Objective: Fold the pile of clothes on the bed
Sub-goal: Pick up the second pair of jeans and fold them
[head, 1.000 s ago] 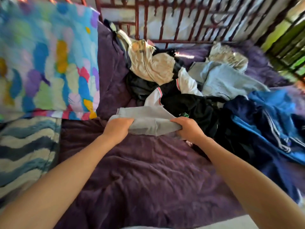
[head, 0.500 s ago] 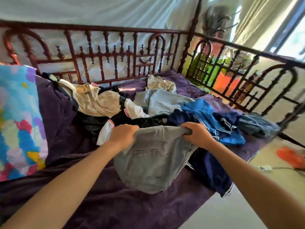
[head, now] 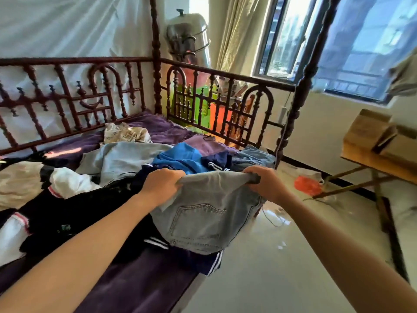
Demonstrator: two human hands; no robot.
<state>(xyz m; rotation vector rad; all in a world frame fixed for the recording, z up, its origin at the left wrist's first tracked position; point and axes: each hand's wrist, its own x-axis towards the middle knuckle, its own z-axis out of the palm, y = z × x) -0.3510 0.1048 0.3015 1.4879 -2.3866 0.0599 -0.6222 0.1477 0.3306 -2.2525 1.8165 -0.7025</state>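
Note:
A pair of light grey-blue jeans (head: 203,213) hangs in the air over the bed's front corner, back pocket facing me. My left hand (head: 161,185) grips one end of its waistband and my right hand (head: 265,185) grips the other, stretching it between them. Behind and left lies the pile of clothes (head: 126,163): a pale blue garment, a blue and navy striped jacket (head: 185,160), black and white pieces, a cream top (head: 18,181) and a crumpled patterned piece (head: 124,133). All rest on the purple bedspread (head: 140,281).
A dark red wooden bed railing (head: 216,102) runs round the far and right sides, with posts at the corners. Right of the bed is pale floor with an orange bag (head: 308,185) and a wooden folding table (head: 374,161) holding a cardboard box. A window is behind.
Both hands lifted the jeans off the bed and carried them right, toward the bed's corner. My view swung up and right, leaving the colourful pillow out of sight.

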